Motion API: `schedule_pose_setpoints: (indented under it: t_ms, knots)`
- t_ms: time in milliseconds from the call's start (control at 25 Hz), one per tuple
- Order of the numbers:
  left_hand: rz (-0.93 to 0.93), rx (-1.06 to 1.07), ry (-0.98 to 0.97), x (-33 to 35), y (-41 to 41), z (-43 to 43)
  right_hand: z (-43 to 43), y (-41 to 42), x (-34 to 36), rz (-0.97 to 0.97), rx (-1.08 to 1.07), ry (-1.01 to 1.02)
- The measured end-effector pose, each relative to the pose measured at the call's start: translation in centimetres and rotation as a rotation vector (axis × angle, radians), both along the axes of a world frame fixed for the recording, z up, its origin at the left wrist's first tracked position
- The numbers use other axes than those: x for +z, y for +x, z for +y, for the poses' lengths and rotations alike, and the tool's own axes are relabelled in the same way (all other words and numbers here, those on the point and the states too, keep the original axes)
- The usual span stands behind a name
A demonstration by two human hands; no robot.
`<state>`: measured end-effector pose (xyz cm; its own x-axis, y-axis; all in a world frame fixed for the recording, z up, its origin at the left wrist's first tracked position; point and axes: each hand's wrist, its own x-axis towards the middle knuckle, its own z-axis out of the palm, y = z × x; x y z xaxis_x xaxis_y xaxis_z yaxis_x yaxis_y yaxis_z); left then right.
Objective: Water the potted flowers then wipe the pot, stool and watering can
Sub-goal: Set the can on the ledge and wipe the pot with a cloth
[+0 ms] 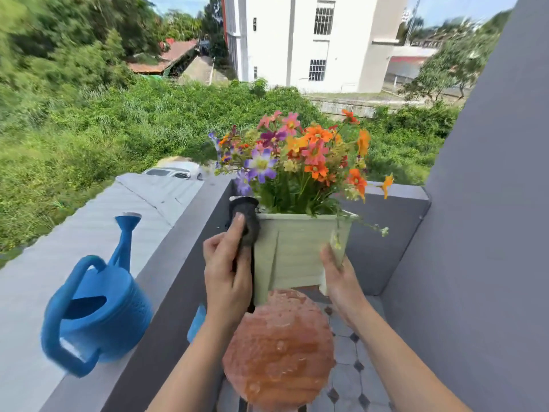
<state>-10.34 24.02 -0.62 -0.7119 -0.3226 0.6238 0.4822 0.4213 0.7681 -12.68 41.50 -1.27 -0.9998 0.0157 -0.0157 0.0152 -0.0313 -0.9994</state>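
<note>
A pale green square pot (pixel 294 251) full of orange, pink and purple flowers (pixel 300 156) is lifted just above a round reddish stool (pixel 279 349) whose wet top shows water drops. My left hand (pixel 227 272) presses a dark grey cloth (pixel 248 224) against the pot's left side. Along the pot's right side lies my right hand (pixel 338 275), gripping its lower corner. A blue watering can (pixel 95 304) stands on the grey parapet ledge (pixel 166 286) to the left, spout pointing up and away.
This is a balcony corner with a grey wall (pixel 481 233) close on the right and the parapet on the left and behind the pot. Patterned floor tiles (pixel 350 364) show beside the stool. Beyond the ledge are a roof, greenery and a white building.
</note>
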Motion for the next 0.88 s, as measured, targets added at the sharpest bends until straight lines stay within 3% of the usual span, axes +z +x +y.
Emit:
schedule_pose_setpoints:
  t_ms: [120,200,360,480,720,880]
  knots:
    - [-0.131,0.096,0.025,1.9,-3.3,-0.9,0.0,0.9,0.8,0.023,0.044,0.014]
    - [-0.197,0.052,0.06,2.1,-4.6,-2.3,-0.1,1.3,1.0,0.03,0.061,0.02]
    - [-0.028,-0.161,0.028,1.6,-1.3,-1.7,0.3,1.7,1.9,0.029,0.051,0.035]
    - [0.068,-0.106,-0.098,1.9,-0.2,-0.9,0.6,2.1,1.9,0.012,0.031,0.027]
    - [-0.269,0.049,-0.172,1.5,-3.4,-2.3,0.7,2.0,1.5,0.009,-0.008,-0.103]
    - [-0.238,-0.226,-0.057,-0.3,2.5,-0.1,1.7,1.0,2.2,-0.011,-0.089,-0.161]
